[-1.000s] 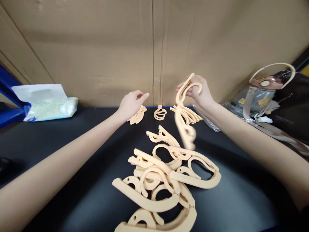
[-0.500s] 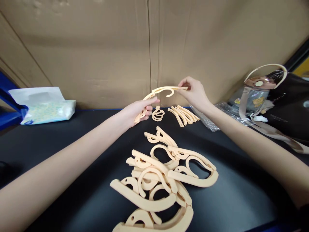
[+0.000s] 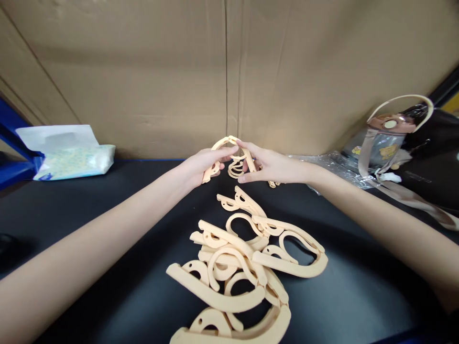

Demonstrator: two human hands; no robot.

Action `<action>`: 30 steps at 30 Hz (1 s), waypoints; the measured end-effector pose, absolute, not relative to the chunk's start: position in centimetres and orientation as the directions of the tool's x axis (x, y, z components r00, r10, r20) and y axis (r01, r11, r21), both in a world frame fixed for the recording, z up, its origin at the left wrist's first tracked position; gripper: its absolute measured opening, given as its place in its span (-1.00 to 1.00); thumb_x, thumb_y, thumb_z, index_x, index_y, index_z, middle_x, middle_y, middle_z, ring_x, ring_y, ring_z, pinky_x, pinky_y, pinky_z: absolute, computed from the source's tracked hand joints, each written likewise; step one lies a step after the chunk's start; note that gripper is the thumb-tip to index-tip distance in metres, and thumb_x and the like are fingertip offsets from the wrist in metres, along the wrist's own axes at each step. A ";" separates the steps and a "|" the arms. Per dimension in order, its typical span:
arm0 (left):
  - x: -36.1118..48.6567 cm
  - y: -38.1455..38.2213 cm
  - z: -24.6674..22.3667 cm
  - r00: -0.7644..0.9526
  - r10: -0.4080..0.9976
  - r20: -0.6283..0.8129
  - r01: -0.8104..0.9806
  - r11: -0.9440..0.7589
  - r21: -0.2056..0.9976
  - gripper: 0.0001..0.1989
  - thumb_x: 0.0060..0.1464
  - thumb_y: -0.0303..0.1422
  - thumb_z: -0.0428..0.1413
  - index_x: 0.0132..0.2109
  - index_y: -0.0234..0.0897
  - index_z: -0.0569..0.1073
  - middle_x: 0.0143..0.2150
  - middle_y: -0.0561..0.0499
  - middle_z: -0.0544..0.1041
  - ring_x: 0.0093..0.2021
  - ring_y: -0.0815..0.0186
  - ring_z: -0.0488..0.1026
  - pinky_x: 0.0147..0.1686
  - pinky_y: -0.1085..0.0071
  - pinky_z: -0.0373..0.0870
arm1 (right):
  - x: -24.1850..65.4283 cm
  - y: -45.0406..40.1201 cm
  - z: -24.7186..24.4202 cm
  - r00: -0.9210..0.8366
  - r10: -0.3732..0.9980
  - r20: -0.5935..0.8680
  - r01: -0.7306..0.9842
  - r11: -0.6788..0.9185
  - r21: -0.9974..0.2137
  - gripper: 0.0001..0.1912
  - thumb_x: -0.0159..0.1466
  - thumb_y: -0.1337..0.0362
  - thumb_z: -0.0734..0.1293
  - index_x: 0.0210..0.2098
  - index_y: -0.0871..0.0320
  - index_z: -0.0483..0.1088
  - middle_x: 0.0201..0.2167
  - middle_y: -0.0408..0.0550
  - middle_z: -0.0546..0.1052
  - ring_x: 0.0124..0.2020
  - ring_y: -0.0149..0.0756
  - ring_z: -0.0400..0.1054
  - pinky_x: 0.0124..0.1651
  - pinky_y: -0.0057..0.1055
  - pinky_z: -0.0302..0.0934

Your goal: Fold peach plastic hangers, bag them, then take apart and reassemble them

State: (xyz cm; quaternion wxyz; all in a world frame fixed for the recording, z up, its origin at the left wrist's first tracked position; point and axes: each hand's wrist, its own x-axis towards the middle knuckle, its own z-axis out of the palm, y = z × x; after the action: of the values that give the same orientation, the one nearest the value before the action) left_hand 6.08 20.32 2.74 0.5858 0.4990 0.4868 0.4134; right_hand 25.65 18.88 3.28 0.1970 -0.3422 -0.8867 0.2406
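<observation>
A cream plastic folding hanger (image 3: 219,142) is held up between both hands, its two arms bent down from the middle joint. My left hand (image 3: 206,165) is closed around its left arm, thumb along the top. My right hand (image 3: 267,164) grips the other arm, which slants down between thumb and fingers. Behind the hands lie several loose hooks (image 3: 234,169) in a small stack. Loose hanger arms (image 3: 273,184) are mostly hidden by my right hand. Nearer to me, a pile of folded hangers (image 3: 229,258) lies on the black table (image 3: 122,220).
A pack of tissues (image 3: 73,160) lies at the left by a blue frame (image 3: 14,153). On the right are a clear plastic bag (image 3: 330,169), a strapped water bottle (image 3: 383,143) and a black bag (image 3: 433,157). A cardboard wall (image 3: 150,81) stands behind.
My right hand has come down and left, folding the hanger's right arm downward from its stretched-out position. It now covers most of the loose arms. My left hand has kept its grip.
</observation>
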 end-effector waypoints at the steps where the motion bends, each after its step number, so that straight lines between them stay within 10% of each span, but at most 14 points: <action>1: 6.1 20.3 2.8 0.193 0.968 -0.159 0.006 0.161 0.987 -0.87 0.08 -0.36 0.29 -0.35 -0.30 0.51 -0.54 0.12 0.38 -0.66 0.57 0.17 -0.69 0.60 0.11 | 25.5 18.8 3.3 -0.684 0.707 0.179 0.501 0.634 -0.589 -0.03 0.23 0.07 0.37 0.45 0.15 -0.20 -0.18 -0.05 0.50 -0.25 -0.25 0.40 -0.19 -0.30 0.33; 9: 6.0 20.2 3.3 0.294 0.945 -0.143 0.042 0.137 0.990 -0.92 0.09 -0.50 0.17 -0.25 -0.30 0.54 -0.56 0.11 0.38 -0.72 0.58 0.07 -0.76 0.62 0.01 | 26.2 19.9 4.0 -0.414 0.881 0.229 0.585 0.450 -0.674 -0.30 0.36 0.31 0.18 0.41 0.29 -0.16 -0.27 -0.04 0.52 -0.46 -0.35 0.34 -0.36 -0.38 0.26; 13: 6.3 20.4 2.7 0.359 0.920 -0.158 0.116 0.124 0.986 -0.97 0.09 -0.48 0.20 -0.30 -0.31 0.54 -0.45 0.03 0.49 -0.66 0.56 0.20 -0.71 0.61 0.07 | 26.8 20.1 4.2 -0.414 0.798 0.438 0.816 0.538 -0.209 -0.68 0.42 0.24 0.14 0.05 0.17 0.41 -0.29 -0.02 0.57 -0.31 -0.25 0.41 -0.30 -0.37 0.12; 20: 6.1 20.1 2.2 0.424 0.895 -0.139 0.209 0.053 0.977 -0.80 0.05 -0.24 0.30 -0.37 -0.28 0.52 -0.52 0.11 0.38 -0.65 0.56 0.12 -0.68 0.59 0.00 | 26.2 19.6 3.7 -0.612 0.723 0.320 0.780 0.484 0.397 -0.70 0.46 0.26 0.09 -0.04 0.20 0.41 -0.19 0.10 0.57 -0.34 -0.20 0.42 -0.45 -0.33 -0.16; 30: 6.4 19.2 3.5 0.336 0.934 -0.121 0.472 -0.056 0.880 -0.67 -0.12 -0.27 0.34 -0.55 -0.23 0.32 -0.64 0.12 0.30 -0.69 0.49 0.09 -0.70 0.50 -0.12 | 25.7 19.7 4.0 -0.583 0.781 0.222 0.807 0.526 0.269 -0.77 0.36 0.43 0.13 -0.15 0.25 0.41 -0.31 0.15 0.58 -0.39 -0.18 0.41 -0.43 -0.33 -0.10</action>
State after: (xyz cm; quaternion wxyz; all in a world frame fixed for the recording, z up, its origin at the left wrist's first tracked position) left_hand 6.41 19.21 3.53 0.4530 0.6802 0.5167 0.2554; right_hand 25.71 19.68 4.03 0.0368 -0.4549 -0.8727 -0.1735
